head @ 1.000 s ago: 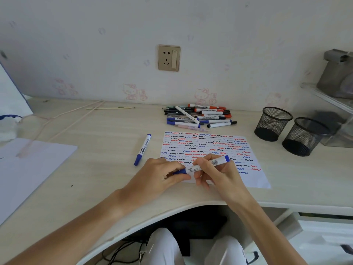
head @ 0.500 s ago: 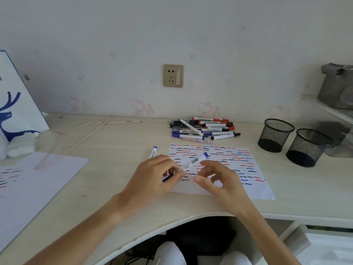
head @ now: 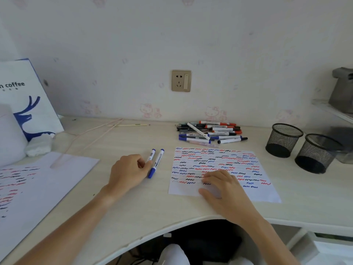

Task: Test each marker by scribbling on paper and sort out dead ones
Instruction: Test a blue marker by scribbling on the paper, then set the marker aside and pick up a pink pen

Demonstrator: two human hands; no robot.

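The test paper [head: 248,165], full of red, blue and black squiggles, lies at the desk's centre-right. My right hand [head: 222,187] rests flat on its lower part with fingers spread, holding nothing. Left of the sheet lie two capped blue markers side by side. My left hand [head: 129,172] pinches the lower end of the left blue marker [head: 151,155]; that end is hidden behind my fingers. The other blue marker [head: 157,163] lies free just right of it. A pile of several markers [head: 209,131] sits behind the paper near the wall.
Two black mesh cups [head: 283,140] [head: 317,154] stand at the right. A second scribbled sheet [head: 38,180] covers the left of the desk, with a coffee bag [head: 28,104] and white tissue [head: 39,145] behind it. Thin sticks [head: 107,129] lie at the back.
My left hand carried the blue marker from over the paper to the left, beside the other blue marker. My right hand let go of it and settled flat on the sheet.
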